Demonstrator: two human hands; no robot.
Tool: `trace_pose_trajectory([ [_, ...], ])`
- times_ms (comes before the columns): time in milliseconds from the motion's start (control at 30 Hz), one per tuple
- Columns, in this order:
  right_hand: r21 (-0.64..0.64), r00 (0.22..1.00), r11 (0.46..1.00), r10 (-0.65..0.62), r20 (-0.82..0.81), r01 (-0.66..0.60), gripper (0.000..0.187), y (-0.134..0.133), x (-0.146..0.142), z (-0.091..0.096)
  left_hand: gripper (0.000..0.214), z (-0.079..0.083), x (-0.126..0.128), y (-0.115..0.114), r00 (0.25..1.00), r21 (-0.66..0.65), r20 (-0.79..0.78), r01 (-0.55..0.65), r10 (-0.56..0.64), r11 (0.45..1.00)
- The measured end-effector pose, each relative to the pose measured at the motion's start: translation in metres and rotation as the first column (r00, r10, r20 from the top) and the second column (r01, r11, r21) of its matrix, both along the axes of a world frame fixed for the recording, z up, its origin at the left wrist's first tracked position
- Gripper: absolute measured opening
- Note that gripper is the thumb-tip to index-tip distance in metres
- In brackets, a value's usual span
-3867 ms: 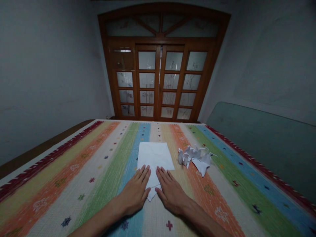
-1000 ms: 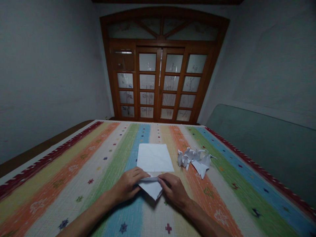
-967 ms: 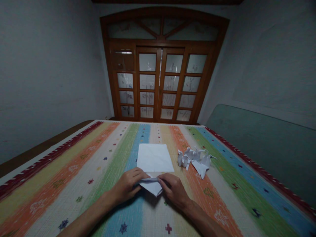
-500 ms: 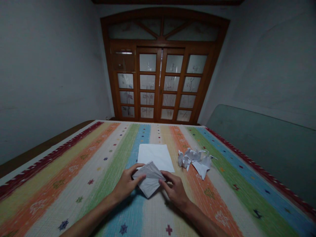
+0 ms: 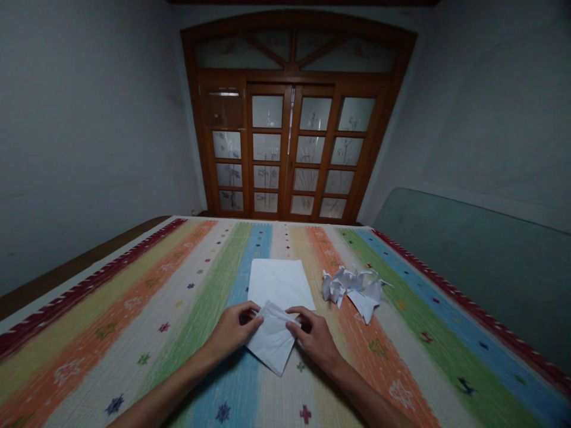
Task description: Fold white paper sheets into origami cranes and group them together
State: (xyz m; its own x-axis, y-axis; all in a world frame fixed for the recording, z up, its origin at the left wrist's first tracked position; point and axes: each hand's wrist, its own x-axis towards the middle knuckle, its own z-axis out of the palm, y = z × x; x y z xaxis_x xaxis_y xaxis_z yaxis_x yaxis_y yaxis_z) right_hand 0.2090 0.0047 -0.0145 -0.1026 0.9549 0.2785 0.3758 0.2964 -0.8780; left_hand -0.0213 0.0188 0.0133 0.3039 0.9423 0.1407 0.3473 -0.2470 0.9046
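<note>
A creased, folded piece of white paper (image 5: 273, 342) is held between my two hands, low over the striped tablecloth. My left hand (image 5: 235, 328) pinches its left edge, thumb on the near face and fingers behind. On the opposite edge my right hand (image 5: 316, 337) grips with thumb and fingers in the same way. The paper's lower corner points down toward me. Just behind it lies a flat sheet of white paper (image 5: 281, 282), its near edge partly covered by the folded piece.
To the right sits a cluster of folded white paper figures (image 5: 354, 289). The striped tablecloth (image 5: 178, 333) covers the table. A pale green panel (image 5: 468, 249) stands along the right wall, and wooden doors (image 5: 289, 154) with glass panes are beyond the far edge.
The folded paper has turned and tilted, so its lower corner sits lower and further right and a brighter face shows. Both hands keep their grip, with slight finger shifts.
</note>
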Motion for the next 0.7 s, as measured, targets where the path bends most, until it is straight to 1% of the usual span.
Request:
trace_pose_trajectory([
  [133, 0.029, 0.990, 0.999, 0.022, 0.138, -0.026, 0.020, -0.002, 0.001, 0.001, 0.019, -0.001, -0.002, 0.000, 0.983, 0.115, -0.179, -0.027, 0.047, 0.993],
  [200, 0.053, 0.981, 0.998, 0.022, 0.194, -0.033, 0.015, -0.002, 0.002, 0.001, 0.016, -0.002, -0.003, 0.000, 0.973, 0.171, -0.221, -0.027, 0.065, 0.985],
  [300, 0.111, 0.964, 0.992, 0.028, 0.264, -0.059, 0.011, -0.002, 0.003, -0.001, 0.010, -0.004, -0.004, 0.000, 0.967, 0.239, -0.251, 0.010, 0.052, 0.971],
  [400, 0.162, 0.948, 0.980, 0.058, 0.314, -0.113, 0.017, -0.004, 0.003, -0.001, 0.010, -0.007, -0.005, 0.000, 0.959, 0.287, -0.282, 0.049, 0.036, 0.957],
  [533, 0.187, 0.929, 0.966, 0.101, 0.357, -0.177, 0.026, -0.006, 0.004, 0.000, 0.018, -0.010, -0.007, 0.000, 0.941, 0.342, -0.338, 0.113, 0.009, 0.933],
  [700, 0.260, 0.888, 0.933, 0.112, 0.446, -0.249, 0.029, -0.006, 0.008, 0.000, 0.027, -0.012, -0.013, 0.001, 0.891, 0.430, -0.453, 0.205, 0.013, 0.879],
])
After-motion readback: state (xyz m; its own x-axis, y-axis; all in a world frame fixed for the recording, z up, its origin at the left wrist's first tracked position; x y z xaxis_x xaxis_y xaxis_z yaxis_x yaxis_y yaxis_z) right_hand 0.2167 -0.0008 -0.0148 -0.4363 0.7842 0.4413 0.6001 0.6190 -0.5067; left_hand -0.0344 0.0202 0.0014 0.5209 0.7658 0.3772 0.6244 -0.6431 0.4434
